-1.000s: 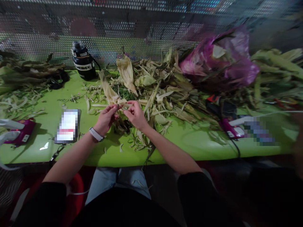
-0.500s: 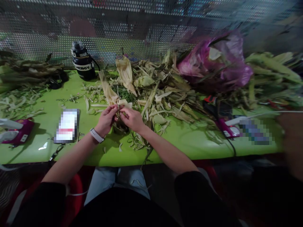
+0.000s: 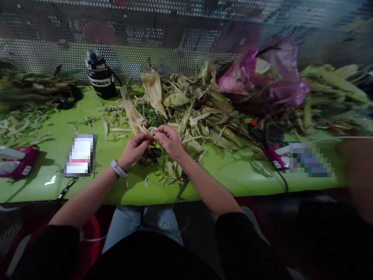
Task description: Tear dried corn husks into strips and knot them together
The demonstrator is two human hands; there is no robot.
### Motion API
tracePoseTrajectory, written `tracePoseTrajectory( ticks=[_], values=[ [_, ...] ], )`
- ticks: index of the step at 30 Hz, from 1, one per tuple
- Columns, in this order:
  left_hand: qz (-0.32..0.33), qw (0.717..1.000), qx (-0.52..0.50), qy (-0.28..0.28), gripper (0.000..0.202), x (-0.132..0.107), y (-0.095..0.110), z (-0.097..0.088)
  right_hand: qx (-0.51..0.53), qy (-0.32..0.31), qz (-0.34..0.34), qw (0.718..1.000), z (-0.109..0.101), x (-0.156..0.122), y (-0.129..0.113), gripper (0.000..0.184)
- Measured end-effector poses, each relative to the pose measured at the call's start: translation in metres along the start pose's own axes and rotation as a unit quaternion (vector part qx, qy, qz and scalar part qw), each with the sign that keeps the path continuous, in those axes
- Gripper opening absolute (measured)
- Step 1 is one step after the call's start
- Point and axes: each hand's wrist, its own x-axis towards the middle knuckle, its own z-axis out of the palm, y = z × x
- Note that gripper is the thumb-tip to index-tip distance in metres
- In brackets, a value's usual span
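Note:
My left hand [image 3: 136, 148] and my right hand [image 3: 171, 144] meet over the middle of the green table, fingertips close together. A pale strip of husk [image 3: 151, 131] shows at my right fingertips, which pinch it. The fingers of my left hand are closed just beside it; what they hold is too small to make out. Behind them lie a dry corn husk [image 3: 132, 112], another upright dry husk [image 3: 154, 91] and a tuft of thin green strands [image 3: 154, 116]. A dark object [image 3: 150, 156], partly hidden, sits below my fingers.
A big heap of husks [image 3: 215, 124] spreads to the right, with a pink plastic bag [image 3: 271, 77] behind it. A black bottle [image 3: 100, 76] stands at the back left. Phones [image 3: 80, 154], power strips [image 3: 23, 161] and cables lie on the table. A person's arm [image 3: 357, 171] is at far right.
My hands have shifted slightly to the right and drawn a little apart. The pale strip now shows at my right fingertips. The view has moved slightly.

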Motion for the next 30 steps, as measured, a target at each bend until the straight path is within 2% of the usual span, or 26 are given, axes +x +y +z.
tracePoseTrajectory(
  ticks=[4, 8, 12, 16, 18, 20, 24, 30],
  values=[
    [-0.043, 0.997, -0.044, -0.041, 0.013, 0.001, 0.004, -0.007, 0.041, -0.012, 0.039, 0.998, -0.002, 0.001, -0.003, 0.023],
    [-0.061, 0.992, -0.019, -0.111, 0.018, 0.005, 0.006, -0.013, 0.050, -0.030, 0.059, 0.997, -0.004, 0.001, -0.005, 0.022],
    [0.020, 0.999, 0.019, -0.041, 0.012, 0.007, 0.008, -0.014, 0.078, -0.036, 0.076, 0.993, -0.008, 0.003, -0.008, 0.025],
    [0.115, 0.992, 0.038, 0.019, 0.011, 0.006, 0.012, -0.012, 0.111, -0.036, 0.080, 0.990, -0.015, 0.006, -0.011, 0.023],
    [0.149, 0.986, 0.069, 0.019, 0.017, 0.004, 0.015, -0.010, 0.108, -0.039, 0.078, 0.990, -0.017, 0.008, -0.010, 0.022],
    [0.159, 0.983, 0.092, -0.008, 0.019, 0.001, 0.018, -0.008, 0.099, -0.036, 0.077, 0.991, -0.017, 0.009, -0.010, 0.022],
    [0.095, 0.992, 0.064, -0.058, 0.018, -0.006, 0.022, -0.004, 0.093, -0.030, 0.074, 0.992, -0.015, 0.008, -0.009, 0.019],
    [0.030, 0.997, 0.027, -0.073, 0.011, -0.006, 0.016, -0.005, 0.083, -0.059, 0.068, 0.992, -0.011, 0.006, -0.001, 0.018]
  ],
)
